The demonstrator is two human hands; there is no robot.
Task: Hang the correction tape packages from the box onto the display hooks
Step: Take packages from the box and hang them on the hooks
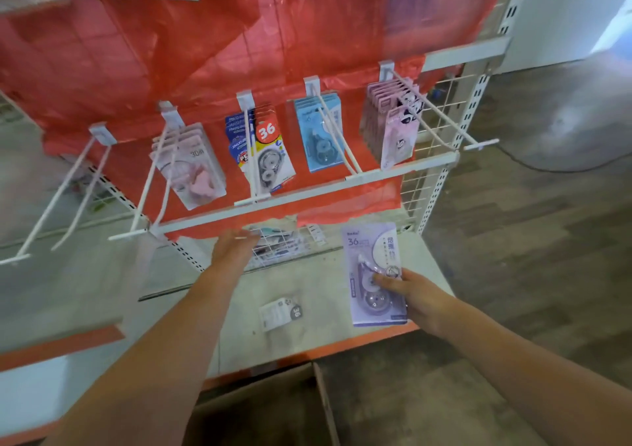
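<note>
Hanging this package well will, in my judgement, depend on presenting its top edge squarely to a hook tip, since the hang hole at the head of the card is not discernible in the head view and the hooks project toward the camera with a slight downward slope. The lilac correction tape package [374, 274] stands roughly upright at about four o'clock in the frame, below the front rail [307, 197] and clear of every hook. The right hand [412, 297] grips it at the lower right, thumb pressed across the printed face and fingers curled behind the card; holding so low leaves the top free, which suits threading. The likeliest destination is the lavender stack [390, 127] at two o'clock, on the rightmost hook [441, 127], though the match of design is only approximate at this resolution. The left hand [236, 244] reaches forward at the centre, fingers extended and loosely together, holding nothing; its tips lie beneath the rail near a wire basket [287, 250], and contact cannot be confirmed. The empty hook [51, 202] at nine o'clock remains available. The cardboard box [273, 408] sits at six o'clock.
</note>
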